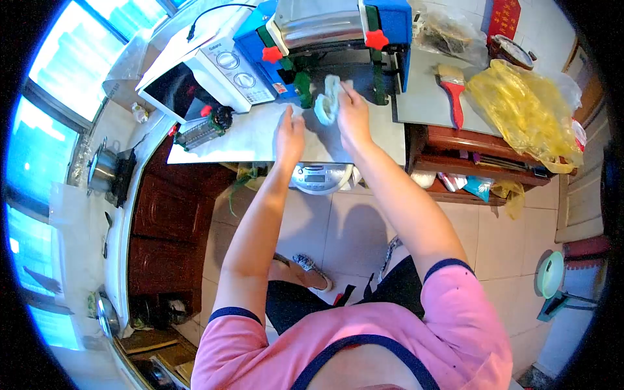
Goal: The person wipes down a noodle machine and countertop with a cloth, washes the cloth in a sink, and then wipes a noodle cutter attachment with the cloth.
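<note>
A blue machine (403, 45) with a metal roller (318, 23) and red star-shaped knobs (376, 39) stands at the back of the white tabletop (253, 146). In front of it, my right hand (353, 117) grips a pale, crumpled cloth (327, 104). My left hand (290, 134) is a little to the left, above the tabletop and apart from the cloth; its fingers are bunched, and I cannot make out anything in them. A detached roller part (203, 130) with green ends lies on the left of the tabletop.
Behind the roller part is a white microwave (224, 71). A red-handled brush (453, 97) and a yellow plastic bag (520, 110) lie on the grey surface at right. Below the tabletop's front edge sits a white appliance (316, 180). A pot (103, 170) is far left.
</note>
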The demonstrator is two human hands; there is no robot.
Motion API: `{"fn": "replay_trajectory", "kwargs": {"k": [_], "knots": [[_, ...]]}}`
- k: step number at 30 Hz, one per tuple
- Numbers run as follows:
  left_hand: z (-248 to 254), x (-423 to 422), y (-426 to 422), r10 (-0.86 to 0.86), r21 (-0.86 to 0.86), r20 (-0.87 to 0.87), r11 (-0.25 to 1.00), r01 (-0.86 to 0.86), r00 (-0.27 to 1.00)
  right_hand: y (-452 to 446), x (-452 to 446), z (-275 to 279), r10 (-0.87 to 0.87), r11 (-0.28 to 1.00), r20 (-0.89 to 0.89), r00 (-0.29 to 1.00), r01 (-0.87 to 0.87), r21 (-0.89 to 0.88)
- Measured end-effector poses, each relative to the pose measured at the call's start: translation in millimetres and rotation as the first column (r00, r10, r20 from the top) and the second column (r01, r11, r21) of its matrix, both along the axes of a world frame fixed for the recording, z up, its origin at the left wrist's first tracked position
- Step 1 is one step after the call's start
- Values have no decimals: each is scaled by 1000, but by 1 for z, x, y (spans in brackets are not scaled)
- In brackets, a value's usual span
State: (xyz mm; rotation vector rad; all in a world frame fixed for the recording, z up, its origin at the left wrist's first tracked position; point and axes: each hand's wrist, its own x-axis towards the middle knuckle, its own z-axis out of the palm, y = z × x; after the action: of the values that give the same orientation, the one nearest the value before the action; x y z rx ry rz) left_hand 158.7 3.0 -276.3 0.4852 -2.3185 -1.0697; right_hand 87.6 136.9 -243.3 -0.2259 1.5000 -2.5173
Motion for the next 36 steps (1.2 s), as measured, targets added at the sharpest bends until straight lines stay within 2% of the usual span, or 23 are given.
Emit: {"fn": "replay_trajectory", "kwargs": {"k": [1,2,4,5,7,8,10,11,13,14,16,19,21,22,23,24,27,28,30,31,33,34,36], "knots": [[2,-4,1,-7,-236,-58,972,-7,998,-13,-15,5,-78,996,-25,997,77,-46],[4,-8,1,-9,-236,-61,972,-5,998,-32,-27,10,-81,996,-28,996,79,-47],[27,-10,11,28,-245,414,966,82,910,-77,-46,-1,-41,987,-171,985,66,147],[7,-11,4,36,-373,278,925,74,960,-87,-47,-9,-38,987,-169,985,64,149],[6,-14,2,67,-384,318,921,64,946,-91,-40,-13,-163,926,-377,912,273,261],[4,-13,2,102,-395,353,917,49,930,-84,-34,-20,-164,924,-371,914,274,267],[10,-9,10,78,-357,376,932,67,923,-41,-10,-8,256,781,-217,942,-69,621],[8,-7,11,55,-365,280,929,54,958,-30,-11,-10,349,754,-208,914,-143,641],[6,-6,10,16,-357,146,933,38,989,-27,-20,-10,321,807,-162,933,-181,562],[6,-7,9,12,-355,146,934,41,989,-28,-27,-8,299,855,-118,947,-211,474],[11,-7,12,73,-393,278,918,44,958,-47,-31,6,135,915,-160,978,-61,398],[18,-8,10,96,-370,332,928,36,938,-79,-45,-7,175,832,-241,955,-12,555],[10,-5,10,104,-353,359,935,32,927,-65,-38,-18,284,761,-190,940,-100,641],[7,-4,10,79,-375,254,927,23,964,-50,-32,-13,297,744,-191,936,-101,660],[6,-6,11,56,-396,138,918,4,989,-31,-30,-6,486,662,-123,865,-272,698],[5,-7,10,62,-376,130,927,-8,990,-13,-24,0,650,546,-39,759,-431,719],[5,-5,12,83,-450,138,893,-12,987,32,-5,11,583,492,-500,641,211,845],[4,-4,13,91,-426,129,904,-28,988,45,-2,19,560,435,-633,534,462,773],[4,-4,14,60,-428,75,903,-23,995,61,-16,40,659,283,-746,99,886,367],[5,-3,14,70,-438,91,899,-23,993,62,-29,47,675,279,-732,90,888,366],[7,-3,17,63,-426,65,904,-29,996,60,-54,59,896,-128,-394,205,969,212],[8,-2,19,59,-430,43,902,-35,997,56,-55,56,903,-131,-378,201,970,203],[8,-1,19,55,-431,-3,901,-51,998,45,-58,47,929,-362,-68,363,932,23]]}}
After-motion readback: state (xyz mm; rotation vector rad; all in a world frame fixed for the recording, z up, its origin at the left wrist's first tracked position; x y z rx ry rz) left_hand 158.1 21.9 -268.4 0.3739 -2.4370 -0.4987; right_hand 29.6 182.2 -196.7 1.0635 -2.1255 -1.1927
